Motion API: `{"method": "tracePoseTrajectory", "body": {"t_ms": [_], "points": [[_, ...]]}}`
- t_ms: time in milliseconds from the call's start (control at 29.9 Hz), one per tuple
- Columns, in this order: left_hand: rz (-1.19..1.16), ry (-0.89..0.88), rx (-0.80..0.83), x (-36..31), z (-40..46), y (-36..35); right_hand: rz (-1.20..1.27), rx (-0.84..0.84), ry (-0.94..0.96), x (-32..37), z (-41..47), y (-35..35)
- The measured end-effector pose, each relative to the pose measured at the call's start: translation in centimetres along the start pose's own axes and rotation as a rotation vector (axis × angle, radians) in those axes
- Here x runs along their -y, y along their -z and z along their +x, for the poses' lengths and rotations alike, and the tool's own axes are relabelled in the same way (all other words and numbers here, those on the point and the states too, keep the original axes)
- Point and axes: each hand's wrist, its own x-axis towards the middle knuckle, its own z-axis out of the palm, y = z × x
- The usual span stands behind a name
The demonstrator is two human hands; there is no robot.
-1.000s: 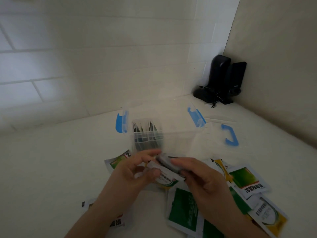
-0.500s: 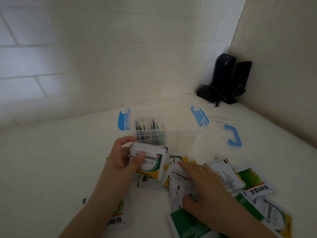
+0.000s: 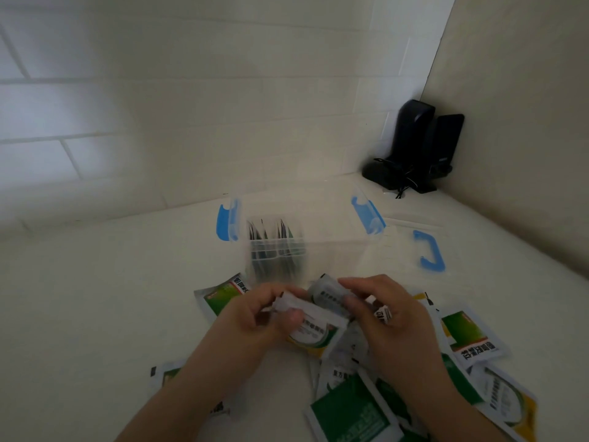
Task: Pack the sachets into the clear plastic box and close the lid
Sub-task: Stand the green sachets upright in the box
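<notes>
Sachets lie scattered over the near half of the pale surface (image 3: 95, 314). Furthest left, one green-and-white sachet (image 3: 220, 296) rests flat, just left of the hands and near the front left corner of the clear plastic box (image 3: 318, 250).

Left hand (image 3: 255, 317) comes next — its fingers (image 3: 294, 317) and thumb are curled round a white sachet with a yellow-green arc (image 3: 314, 334), pinching it at its upper left corner. That sachet's long axis seems to run from near right to far left, tilted up off the pile. Right hand (image 3: 389, 317) sits just beside it, fingers (image 3: 353, 303) bent onto a second, greyish sachet (image 3: 328, 295) between the two hands; motion blur hides exactly how it is held.

The box stands straight beyond both hands, very close, its open mouth upward and blue latches (image 3: 224, 223) swung out at each end. A row of dark sachets (image 3: 274, 247) already stands upright in its left part; the rest looks vacant, so the held sachets likely go forward and slightly right.

Right of the box, its lid (image 3: 411, 247) with a blue handle (image 3: 428, 252) lies flat on the surface — off. Nearer, to the right, more loose sachets (image 3: 471, 339) overlap, so packing is far from finished.
</notes>
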Motion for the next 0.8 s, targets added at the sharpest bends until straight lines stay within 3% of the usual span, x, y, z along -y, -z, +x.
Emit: {"method": "tracePoseTrajectory", "body": {"t_ms": [100, 301, 401, 501, 602, 802], "points": [[0.069, -0.076, 0.079, -0.4, -0.1, -0.5, 0.215, 0.033, -0.007, 0.6, -0.2, 0.4], [0.217, -0.226, 0.003, 0.0, 0.0, 0.0, 0.499, 0.137, -0.149, 1.7, -1.1, -0.7], [0.091, -0.147, 0.073, -0.3, -0.3, -0.1, 0.618, 0.114, -0.189, 1.9, -0.9, -0.6], [0.07, -0.11, 0.005, -0.2, -0.2, -0.2, 0.796, 0.251, -0.27, 1.7, -0.5, -0.5], [0.001, -0.098, -0.049, -0.6, -0.3, 0.1, 0.521, 0.383, -0.283, 2.0, -1.4, -1.5], [-0.105, -0.084, -0.085, -1.8, -0.7, -0.9, 0.344, 0.23, -0.164, 2.1, -2.5, -2.6]]}}
